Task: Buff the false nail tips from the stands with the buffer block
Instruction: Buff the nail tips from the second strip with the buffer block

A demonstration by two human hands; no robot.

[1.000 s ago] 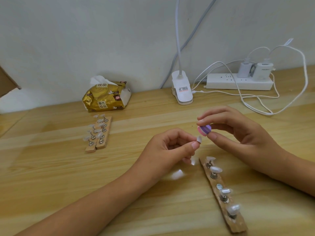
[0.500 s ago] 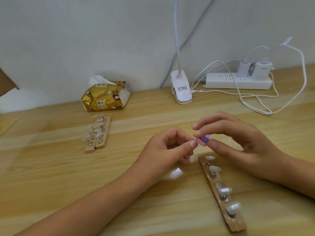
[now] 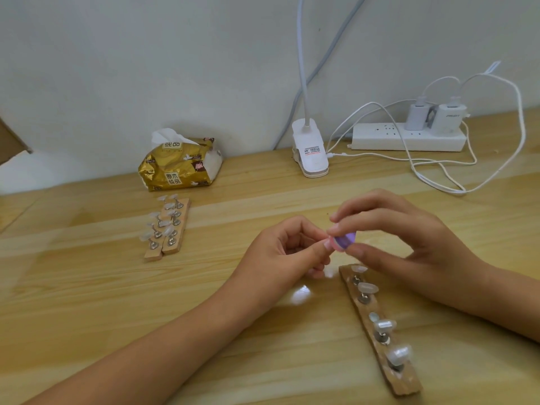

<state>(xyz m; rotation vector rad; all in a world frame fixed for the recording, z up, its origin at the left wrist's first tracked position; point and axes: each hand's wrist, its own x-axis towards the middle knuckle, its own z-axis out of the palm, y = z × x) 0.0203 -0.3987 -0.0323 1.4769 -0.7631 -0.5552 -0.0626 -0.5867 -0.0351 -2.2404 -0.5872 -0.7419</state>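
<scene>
Two hands meet just above the far end of the near stand (image 3: 406, 384): L hand (image 3: 280, 252) pinches what I take to be one tip btwn thumb & forefinger (tip itself hidden), and R hand (image 3: 409, 244) grips the purple buffer (image 3: 346, 240) in thumb & fingertips, its pink edge touching the L thumb. To do it well, pinch low so the tip's face is exposed, stroke light & one way w/ the buffer flat, and turn the tip, not the wrist; too much push prob. flicks it out. Four tips (image 3: 368, 287) sit on the near stand, one seat looks bare, and the far stands (image 3: 175, 247) hold more.
</scene>
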